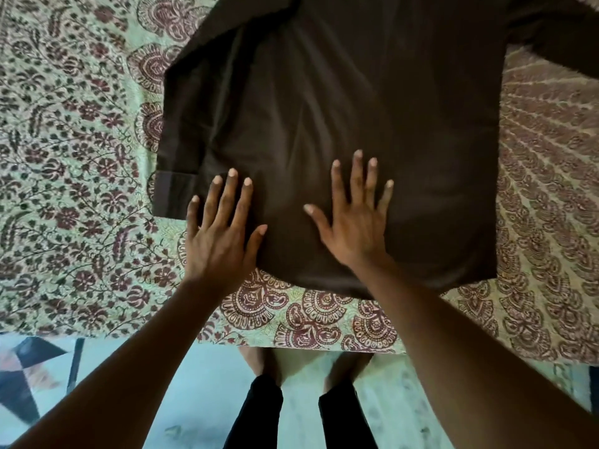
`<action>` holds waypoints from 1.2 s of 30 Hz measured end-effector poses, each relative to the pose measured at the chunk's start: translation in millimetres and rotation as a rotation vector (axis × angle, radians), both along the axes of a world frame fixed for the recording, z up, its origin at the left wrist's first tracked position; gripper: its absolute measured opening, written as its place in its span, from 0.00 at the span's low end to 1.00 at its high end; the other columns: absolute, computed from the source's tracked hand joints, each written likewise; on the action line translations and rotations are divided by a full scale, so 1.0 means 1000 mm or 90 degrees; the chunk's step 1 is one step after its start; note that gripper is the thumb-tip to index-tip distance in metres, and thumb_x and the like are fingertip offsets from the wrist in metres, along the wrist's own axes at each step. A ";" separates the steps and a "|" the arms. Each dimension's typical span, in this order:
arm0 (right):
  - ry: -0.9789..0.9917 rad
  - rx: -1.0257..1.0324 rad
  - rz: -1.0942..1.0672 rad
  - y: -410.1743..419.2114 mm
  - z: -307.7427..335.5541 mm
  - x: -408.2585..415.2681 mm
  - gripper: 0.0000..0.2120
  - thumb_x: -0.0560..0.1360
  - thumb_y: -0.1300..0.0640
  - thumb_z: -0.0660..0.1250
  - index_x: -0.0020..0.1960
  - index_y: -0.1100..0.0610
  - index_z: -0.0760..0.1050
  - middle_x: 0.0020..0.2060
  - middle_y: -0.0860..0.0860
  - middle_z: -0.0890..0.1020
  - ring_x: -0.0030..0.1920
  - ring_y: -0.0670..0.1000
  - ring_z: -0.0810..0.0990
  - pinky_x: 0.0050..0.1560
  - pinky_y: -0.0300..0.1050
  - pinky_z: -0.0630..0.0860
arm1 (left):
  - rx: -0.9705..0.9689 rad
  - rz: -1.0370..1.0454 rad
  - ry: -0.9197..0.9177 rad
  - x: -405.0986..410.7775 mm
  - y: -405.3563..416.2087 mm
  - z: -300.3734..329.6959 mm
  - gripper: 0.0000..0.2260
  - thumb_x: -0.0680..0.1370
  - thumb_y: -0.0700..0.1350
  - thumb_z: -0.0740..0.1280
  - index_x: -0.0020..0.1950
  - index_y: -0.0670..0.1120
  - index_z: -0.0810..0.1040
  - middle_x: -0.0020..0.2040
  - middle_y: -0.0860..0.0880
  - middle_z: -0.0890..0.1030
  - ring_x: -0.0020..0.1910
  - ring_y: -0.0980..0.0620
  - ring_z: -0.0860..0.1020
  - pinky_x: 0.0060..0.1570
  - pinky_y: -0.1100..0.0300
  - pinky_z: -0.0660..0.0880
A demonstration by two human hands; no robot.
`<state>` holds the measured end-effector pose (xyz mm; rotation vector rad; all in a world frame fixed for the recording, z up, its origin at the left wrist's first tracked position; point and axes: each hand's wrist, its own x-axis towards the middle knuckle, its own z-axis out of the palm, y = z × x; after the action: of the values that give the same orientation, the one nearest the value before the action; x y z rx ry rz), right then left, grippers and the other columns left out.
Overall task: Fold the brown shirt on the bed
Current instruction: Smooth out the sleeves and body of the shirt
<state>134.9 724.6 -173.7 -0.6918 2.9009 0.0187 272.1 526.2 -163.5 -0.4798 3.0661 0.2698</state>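
Observation:
The brown shirt [356, 108] lies spread flat on the bed, its hem toward me and its top running out of the frame. Its left sleeve [176, 176] is folded down along the left side, cuff near the hem. The other sleeve [564, 37] stretches off to the upper right. My left hand [220, 234] lies flat with fingers spread at the shirt's lower left edge, partly on the bedcover. My right hand [356, 218] presses flat on the lower middle of the shirt, fingers spread.
The bed wears a green bedcover [74, 157] with maroon floral and paisley print. Its near edge runs across the lower frame. Below it are a pale floor [201, 393], my feet and dark trouser legs [256, 413].

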 end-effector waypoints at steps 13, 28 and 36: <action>0.010 -0.031 0.057 -0.005 0.016 0.015 0.39 0.81 0.29 0.49 0.84 0.50 0.50 0.84 0.58 0.47 0.83 0.62 0.44 0.79 0.71 0.47 | -0.014 0.005 -0.001 0.007 -0.031 0.004 0.30 0.84 0.57 0.55 0.83 0.46 0.55 0.85 0.46 0.50 0.83 0.46 0.51 0.79 0.41 0.55; -0.072 -0.096 0.247 -0.035 0.018 0.047 0.35 0.83 0.39 0.56 0.83 0.56 0.56 0.84 0.55 0.52 0.84 0.57 0.50 0.78 0.67 0.57 | -0.014 -0.137 0.007 -0.052 -0.072 0.014 0.26 0.83 0.51 0.57 0.82 0.47 0.61 0.85 0.46 0.51 0.83 0.46 0.52 0.78 0.42 0.56; -0.030 -0.017 -0.059 -0.081 0.001 -0.044 0.38 0.80 0.30 0.50 0.83 0.49 0.53 0.83 0.62 0.47 0.81 0.70 0.45 0.74 0.78 0.49 | -0.055 -0.190 -0.009 -0.094 -0.093 0.001 0.26 0.84 0.54 0.55 0.82 0.49 0.60 0.84 0.47 0.57 0.83 0.48 0.53 0.78 0.43 0.55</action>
<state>91.2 643.9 -172.8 -0.5529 2.8894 -0.0464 178.0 433.0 -162.6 -0.0215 3.0868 0.1241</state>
